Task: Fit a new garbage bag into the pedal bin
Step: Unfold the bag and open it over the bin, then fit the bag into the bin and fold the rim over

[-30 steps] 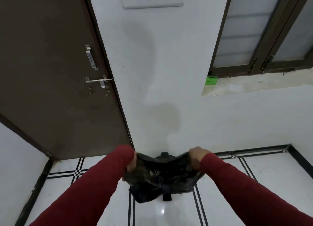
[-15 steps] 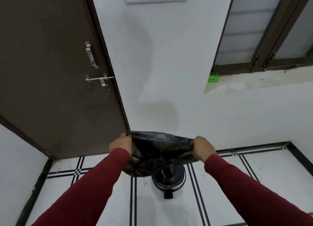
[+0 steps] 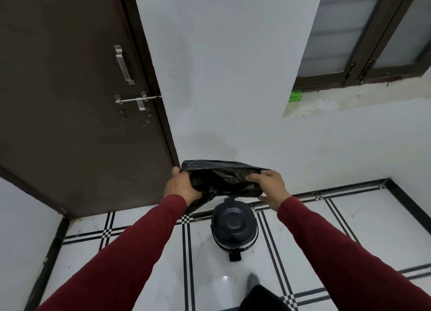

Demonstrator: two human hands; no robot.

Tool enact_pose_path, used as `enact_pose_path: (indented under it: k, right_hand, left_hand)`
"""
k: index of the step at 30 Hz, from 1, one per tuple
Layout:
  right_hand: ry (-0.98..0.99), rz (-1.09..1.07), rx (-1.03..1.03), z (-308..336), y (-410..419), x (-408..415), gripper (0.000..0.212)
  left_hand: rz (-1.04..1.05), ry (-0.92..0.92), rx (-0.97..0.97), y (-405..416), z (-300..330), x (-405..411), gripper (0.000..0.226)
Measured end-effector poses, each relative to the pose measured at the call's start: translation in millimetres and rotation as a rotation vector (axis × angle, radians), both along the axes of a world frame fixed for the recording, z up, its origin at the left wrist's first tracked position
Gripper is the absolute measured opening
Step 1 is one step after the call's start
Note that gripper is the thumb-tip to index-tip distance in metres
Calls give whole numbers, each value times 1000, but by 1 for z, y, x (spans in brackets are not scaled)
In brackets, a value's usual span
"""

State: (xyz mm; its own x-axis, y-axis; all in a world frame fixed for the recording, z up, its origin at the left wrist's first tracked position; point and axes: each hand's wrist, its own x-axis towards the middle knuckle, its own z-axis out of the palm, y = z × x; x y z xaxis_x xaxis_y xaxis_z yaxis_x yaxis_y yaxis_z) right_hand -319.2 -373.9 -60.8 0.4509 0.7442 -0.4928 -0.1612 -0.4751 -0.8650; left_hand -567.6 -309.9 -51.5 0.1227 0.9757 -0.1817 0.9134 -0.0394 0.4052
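- Standing far left: brown door [image 3: 70, 96], bolt latch [image 3: 137, 99] on it.
- Left hand [image 3: 180, 189]: fingers curled, gripping garbage bag's left edge.
- Garbage bag [image 3: 224, 177]: black, crumpled, held in the air above the bin.
- Pedal bin [image 3: 234, 226]: black, lid closed, on tiled floor [image 3: 373, 229].
- Right hand [image 3: 270, 186]: pinching bag's right edge.
- Window sill [image 3: 361, 98]: small green box [image 3: 295, 95].

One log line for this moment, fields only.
left hand: holds garbage bag | right hand: holds bag | pedal bin: lid closed
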Motion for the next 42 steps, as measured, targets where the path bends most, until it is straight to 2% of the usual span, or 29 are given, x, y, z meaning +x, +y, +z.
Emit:
enact_pose_path:
  k: [1, 3, 4, 6, 8, 10, 13, 16, 18, 21, 23, 24, 25, 26, 27, 29, 30, 33, 37, 39, 42]
  right_hand:
    - [-88, -24, 27, 1, 1, -4, 55]
    - [-401, 2, 85, 2, 3, -9, 37]
    - [-561, 76, 84, 3, 4, -9, 28]
    - [-801, 271, 37, 2, 5, -2, 27]
    - [-945, 387, -56, -3, 8, 9, 25]
    - [-1028, 417, -156, -11, 13, 17, 26]
    - [-1047, 432, -284, -19, 20, 14, 29]
    - [-1006, 366, -264, -18, 30, 10, 23]
    - [-769, 273, -246, -17, 37, 8, 24]
    - [-298, 72, -201, -18, 47, 10, 17]
    - [52, -38, -141, -18, 48, 4, 17]
    - [148, -50, -111, -21, 51, 3, 17]
    - [141, -37, -77, -24, 52, 1, 19]
    - [38, -5, -62, -29, 52, -1, 24]
    - [-166, 52, -94, -37, 54, 1, 34]
    - [-548, 211, -148, -54, 55, 5, 52]
    - [-649, 295, -138, -63, 53, 7, 55]
    - [-797, 440, -75, -92, 51, 15, 67]
    - [-872, 506, -92, -148, 60, 31, 83]
    - [-939, 541, -119, -182, 64, 37, 84]
    - [-1053, 616, -169, -235, 67, 45, 81]
  left_hand:
    - [-25, 35, 24, 0, -1, 2, 40]
    - [-20, 45, 80, 1, -3, 1, 32]
    - [-3, 38, 100, 3, -4, -2, 34]
    - [47, 23, 113, 12, -4, -12, 37]
    - [109, 13, 67, 26, -6, -24, 44]
    - [149, 4, -22, 35, -6, -34, 47]
    - [93, 92, -48, 40, -10, -42, 46]
    - [35, 203, -68, 41, -14, -44, 47]
    - [8, 193, -100, 44, -18, -42, 50]
    - [-20, 148, -176, 52, -25, -33, 54]
    - [23, 42, -207, 53, -26, -23, 47]
    - [71, -46, -232, 55, -27, -14, 40]
    - [125, -135, -265, 55, -26, -7, 31]
    - [168, -216, -306, 53, -25, -1, 21]
    - [202, -280, -355, 53, -27, 6, 16]
    - [210, -331, -418, 56, -45, 15, 40]
    - [184, -294, -426, 55, -55, 17, 53]
    - [84, -20, -318, 54, -91, 22, 61]
    - [41, 161, -150, 47, -145, 35, 40]
    - [37, 206, -155, 46, -178, 44, 39]
    - [19, 260, -226, 51, -229, 57, 57]
